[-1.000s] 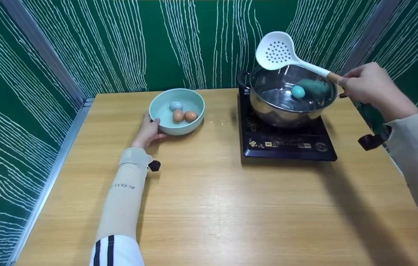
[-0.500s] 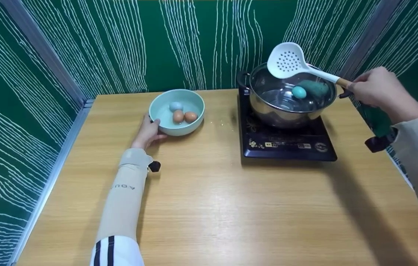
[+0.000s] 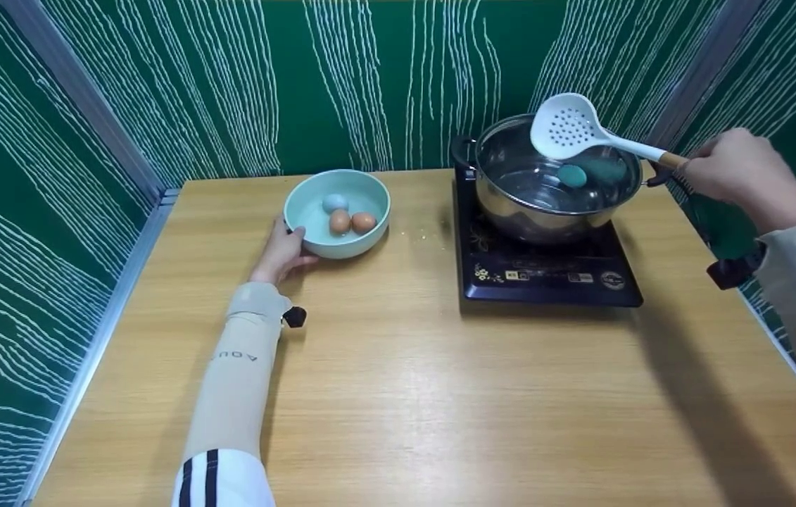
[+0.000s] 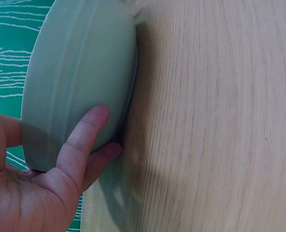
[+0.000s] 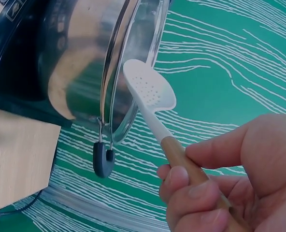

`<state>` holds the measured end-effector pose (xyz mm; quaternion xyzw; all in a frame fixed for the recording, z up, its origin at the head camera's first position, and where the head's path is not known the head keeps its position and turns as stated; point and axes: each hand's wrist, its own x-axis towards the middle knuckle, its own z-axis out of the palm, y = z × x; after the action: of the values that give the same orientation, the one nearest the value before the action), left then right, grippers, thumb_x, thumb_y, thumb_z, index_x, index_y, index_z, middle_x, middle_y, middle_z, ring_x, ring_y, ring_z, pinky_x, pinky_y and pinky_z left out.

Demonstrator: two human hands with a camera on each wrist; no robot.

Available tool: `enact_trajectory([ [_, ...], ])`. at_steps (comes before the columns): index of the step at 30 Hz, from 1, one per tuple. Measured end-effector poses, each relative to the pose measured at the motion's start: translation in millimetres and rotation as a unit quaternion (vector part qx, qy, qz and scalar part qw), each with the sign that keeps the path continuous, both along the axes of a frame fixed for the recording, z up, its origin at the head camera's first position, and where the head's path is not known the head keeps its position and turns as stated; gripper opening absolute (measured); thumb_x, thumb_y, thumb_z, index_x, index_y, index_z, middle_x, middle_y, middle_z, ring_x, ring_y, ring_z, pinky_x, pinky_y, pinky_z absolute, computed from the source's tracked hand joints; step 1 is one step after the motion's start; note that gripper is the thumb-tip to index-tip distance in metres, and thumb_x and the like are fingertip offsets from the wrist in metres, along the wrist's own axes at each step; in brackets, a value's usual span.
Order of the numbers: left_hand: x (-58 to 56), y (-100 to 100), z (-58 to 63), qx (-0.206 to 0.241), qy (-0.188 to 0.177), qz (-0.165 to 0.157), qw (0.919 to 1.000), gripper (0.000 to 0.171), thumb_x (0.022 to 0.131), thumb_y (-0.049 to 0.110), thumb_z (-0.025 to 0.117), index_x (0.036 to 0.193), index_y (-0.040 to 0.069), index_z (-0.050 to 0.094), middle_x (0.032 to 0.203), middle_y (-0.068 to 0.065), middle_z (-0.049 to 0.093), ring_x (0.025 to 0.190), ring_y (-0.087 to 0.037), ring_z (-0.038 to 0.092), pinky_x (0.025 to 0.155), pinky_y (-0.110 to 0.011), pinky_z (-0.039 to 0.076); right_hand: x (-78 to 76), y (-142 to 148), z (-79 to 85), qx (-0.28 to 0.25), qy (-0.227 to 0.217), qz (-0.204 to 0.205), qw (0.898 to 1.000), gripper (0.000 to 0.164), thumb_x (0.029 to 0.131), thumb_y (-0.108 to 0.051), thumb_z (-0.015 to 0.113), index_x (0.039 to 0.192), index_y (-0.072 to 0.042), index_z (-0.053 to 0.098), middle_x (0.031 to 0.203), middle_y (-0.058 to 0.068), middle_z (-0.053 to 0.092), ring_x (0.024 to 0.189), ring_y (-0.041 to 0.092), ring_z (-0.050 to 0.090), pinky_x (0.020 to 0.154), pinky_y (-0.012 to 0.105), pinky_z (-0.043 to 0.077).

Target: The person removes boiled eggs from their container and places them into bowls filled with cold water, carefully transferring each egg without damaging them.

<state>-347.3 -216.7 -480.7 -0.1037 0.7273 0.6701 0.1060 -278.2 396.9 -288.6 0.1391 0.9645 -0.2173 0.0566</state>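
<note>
Forearm (image 3: 229, 387) outstretched toward twelve o'clock, the left hand (image 3: 281, 246) grips the bowl (image 3: 343, 246) at its eight o'clock side, one digit crossing the rim and others beneath. From the left wrist, one fingertip lies flat against the outer wall, a second lower down near the base. The right hand (image 3: 732, 169) is curled around the wooden end of the skimmer (image 3: 561, 141); the right wrist view shows the fingers wrapped about that handle. It is raised at three o'clock from the pot (image 3: 538, 227), its forearm coming in from four o'clock. From the hand the skimmer slants toward ten o'clock, its white perforated head over the pot's twelve o'clock side.

The bowl, pale green, sits upright on the table (image 3: 398, 394) at nine o'clock from the pot, well apart from it. In it are three eggs: a pale blue egg (image 3: 334, 203) at twelve o'clock from a brown egg (image 3: 339, 222), with another brown egg (image 3: 364, 223) at three o'clock from that one, just beside it.

The pot, steel with dark side handles near nine and three o'clock, stands on the black hob (image 3: 552, 290). Inside, a teal oval patch (image 3: 571, 176) shows slightly toward four o'clock from the middle; whether it is an egg or a reflection, I cannot tell.
</note>
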Motion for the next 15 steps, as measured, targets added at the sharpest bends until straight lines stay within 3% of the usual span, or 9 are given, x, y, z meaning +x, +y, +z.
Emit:
enact_trajectory([
  [10, -1.0, 0.7, -0.5, -0.001, 0.002, -0.008, 1.0000, 0.066, 0.120, 0.019, 0.029, 0.175, 0.019, -0.006, 0.181, -0.017, 0.010, 0.146, -0.037, 0.049, 0.115, -0.047, 0.059, 5.7, 0.2, -2.2, 0.062, 0.020, -0.015, 0.998, 0.052, 0.112, -0.030, 0.054, 0.133, 0.018, 0.062, 0.085, 0.016, 0.043, 0.074, 0.032, 0.045, 0.058, 0.038, 0.041],
  [15, -0.7, 0.8, 0.2, 0.003, 0.000, -0.006, 1.0000, 0.066, 0.120, 0.019, 0.029, 0.176, 0.022, -0.006, 0.182, -0.016, 0.008, 0.147, -0.037, 0.049, 0.114, -0.046, 0.059, 6.8, -0.3, -0.1, 0.064, 0.028, -0.016, 0.997, 0.048, 0.111, -0.025, 0.056, 0.131, 0.018, 0.061, 0.083, 0.016, 0.046, 0.072, 0.033, 0.046, 0.057, 0.039, 0.043],
])
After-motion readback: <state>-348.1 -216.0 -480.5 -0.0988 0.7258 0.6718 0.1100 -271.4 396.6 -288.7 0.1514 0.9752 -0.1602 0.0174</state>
